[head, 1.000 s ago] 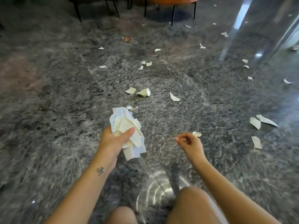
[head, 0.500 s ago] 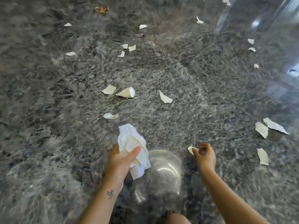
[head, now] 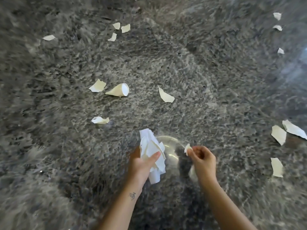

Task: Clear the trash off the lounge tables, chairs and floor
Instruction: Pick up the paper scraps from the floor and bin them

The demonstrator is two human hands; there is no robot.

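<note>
The left hand [head: 141, 166] clutches a crumpled white paper wad [head: 153, 146], probably as the collecting bundle. The right hand [head: 203, 161] pinches a small cream torn scrap [head: 187, 148] beside it. Beyond, a cream paper cone [head: 118, 90] and loose torn scraps [head: 166, 97] litter the grey speckled stone floor [head: 216, 72].

Left hand [head: 141, 165] gripping wad [head: 152, 153], thumb across it, right hand [head: 203, 161] just right of wad, pinching scrap [head: 187, 148], fingers curled

Grey speckled floor [head: 207, 67] – paper scraps [head: 166, 96], a paper cone [head: 118, 90] lie scattered.
</note>
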